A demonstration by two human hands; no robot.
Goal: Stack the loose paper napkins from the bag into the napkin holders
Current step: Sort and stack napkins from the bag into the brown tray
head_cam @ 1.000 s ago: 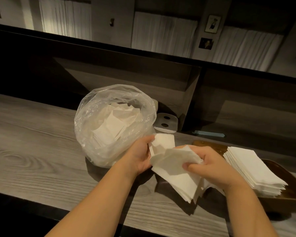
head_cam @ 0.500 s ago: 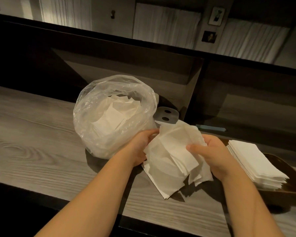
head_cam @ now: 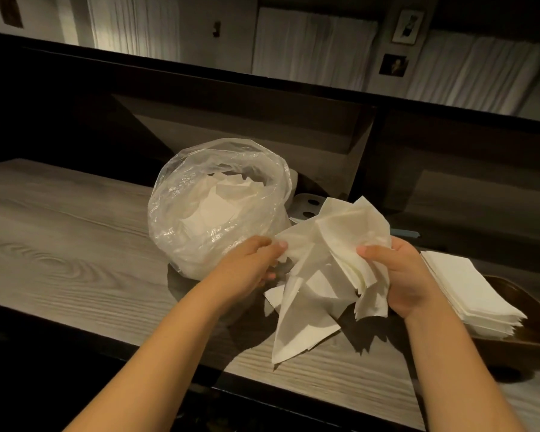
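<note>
A clear plastic bag (head_cam: 200, 194) of loose white napkins stands open on the wooden counter. Just right of it, both hands hold an untidy bunch of white napkins (head_cam: 334, 260) above the counter. My right hand (head_cam: 399, 275) grips the bunch's right side, thumb over the front. My left hand (head_cam: 250, 263) pinches its left edge. Several sheets hang down askew, the lowest corner touching the counter. At the far right a dark wooden napkin holder (head_cam: 524, 332) carries a neat stack of napkins (head_cam: 468, 291).
A grey wood-grain counter (head_cam: 59, 244) runs left to right, with a dark front edge near me. A pale plate with two holes (head_cam: 306, 207) lies behind the bag. A dark partition wall rises behind the counter.
The bunch has been turned and fanned out, rising higher between my hands. Loose sheets now droop toward the counter. My left hand shifted from the bunch's back to its left edge.
</note>
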